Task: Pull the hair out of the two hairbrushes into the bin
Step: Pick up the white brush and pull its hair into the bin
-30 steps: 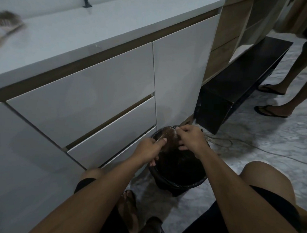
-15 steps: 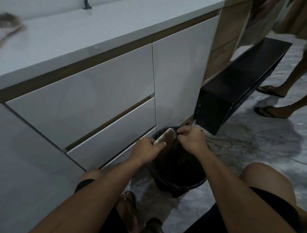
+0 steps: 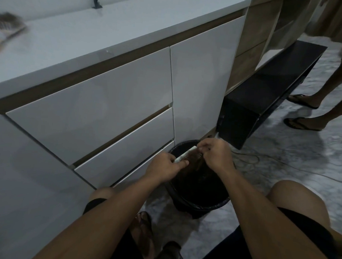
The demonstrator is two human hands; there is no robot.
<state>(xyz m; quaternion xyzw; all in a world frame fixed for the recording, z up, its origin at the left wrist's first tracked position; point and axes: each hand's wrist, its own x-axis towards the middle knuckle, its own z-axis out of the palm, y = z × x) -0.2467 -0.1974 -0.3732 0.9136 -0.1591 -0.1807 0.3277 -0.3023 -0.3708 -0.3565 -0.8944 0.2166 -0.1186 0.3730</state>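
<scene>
The left hand (image 3: 165,166) grips a hairbrush (image 3: 186,156) over the black bin (image 3: 200,206) on the floor near the white drawers (image 3: 100,110); the right hand (image 3: 216,154) pinches brown hair (image 3: 194,163) at its bristles. A second hairbrush (image 3: 8,24) lies blurred on the countertop (image 3: 111,32), far left.

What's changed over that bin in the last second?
The left hand has tilted the hairbrush up, its pale edge now showing, while the right hand goes on pinching hair at its bristles. The bin and the second hairbrush on the counter haven't moved.

Dim, bluish; blurred, warped edges
</scene>
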